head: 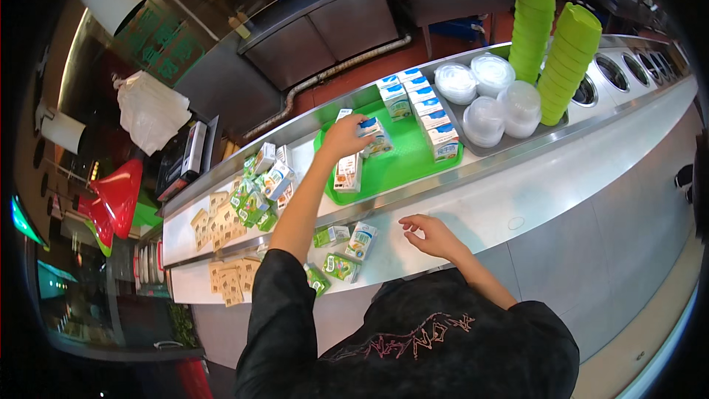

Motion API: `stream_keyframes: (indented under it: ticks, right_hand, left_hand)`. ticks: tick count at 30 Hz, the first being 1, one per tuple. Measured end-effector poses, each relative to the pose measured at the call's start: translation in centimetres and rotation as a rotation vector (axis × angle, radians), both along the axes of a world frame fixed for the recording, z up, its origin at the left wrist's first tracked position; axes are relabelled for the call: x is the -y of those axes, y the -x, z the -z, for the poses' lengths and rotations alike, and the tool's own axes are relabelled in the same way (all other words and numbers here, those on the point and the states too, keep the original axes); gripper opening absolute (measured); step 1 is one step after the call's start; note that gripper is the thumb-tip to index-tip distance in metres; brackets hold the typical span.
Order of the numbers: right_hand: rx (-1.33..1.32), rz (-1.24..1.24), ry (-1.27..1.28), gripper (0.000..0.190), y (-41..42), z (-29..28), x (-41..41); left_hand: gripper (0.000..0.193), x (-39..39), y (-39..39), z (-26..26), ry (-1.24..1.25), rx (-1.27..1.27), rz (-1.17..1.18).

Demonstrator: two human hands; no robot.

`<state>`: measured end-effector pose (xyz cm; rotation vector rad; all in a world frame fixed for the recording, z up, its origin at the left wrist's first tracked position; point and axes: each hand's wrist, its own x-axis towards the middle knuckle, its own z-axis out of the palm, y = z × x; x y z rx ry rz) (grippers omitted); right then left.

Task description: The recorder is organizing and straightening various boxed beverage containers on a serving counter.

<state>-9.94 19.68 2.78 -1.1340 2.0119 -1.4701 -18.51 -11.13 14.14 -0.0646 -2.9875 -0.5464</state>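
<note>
My left hand (347,136) grips the top of a white-and-blue milk carton (378,138) over the left part of a green plastic tray (399,169). Beside it on the tray lies a carton with brown print (348,173), and another stands partly behind my fingers. Rows of white-and-blue cartons (435,122) stand along the tray's right side. My right hand (435,235) hovers empty over the lower counter, fingers apart and slightly curled. Left of it, a white-and-blue carton (362,240) and several green cartons (342,267) lie on the lower counter.
A pile of green and white cartons (252,202) lies left of the tray, near brown printed paper packets (227,227). To the right stand clear plastic bowls (483,121) and tall stacks of green containers (570,61). A metal ledge (399,197) divides the two counter levels.
</note>
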Motion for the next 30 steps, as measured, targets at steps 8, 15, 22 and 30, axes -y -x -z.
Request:
stream_keyframes:
  ticks: [8, 15, 22, 30]
  right_hand:
    - [0.063, 0.241, -0.013, 0.034, -1.6, 2.9, -5.2]
    - [0.137, 0.428, -0.073, 0.033, -1.9, 2.5, -9.3]
    - [0.148, 0.429, -0.124, 0.034, -3.0, 2.2, -10.3]
    - [0.035, 0.252, -0.141, 0.034, -1.8, 2.7, -7.9]
  left_hand:
    - [0.049, -4.6, 6.3, 4.5, -0.012, -0.154, -0.231]
    - [0.047, -5.9, 8.8, 7.6, -0.123, -0.396, -0.200]
    - [0.058, -4.4, 10.4, 10.2, -0.400, -0.111, -0.417]
    - [0.077, -3.3, 3.9, 10.4, -0.641, -0.306, -0.309]
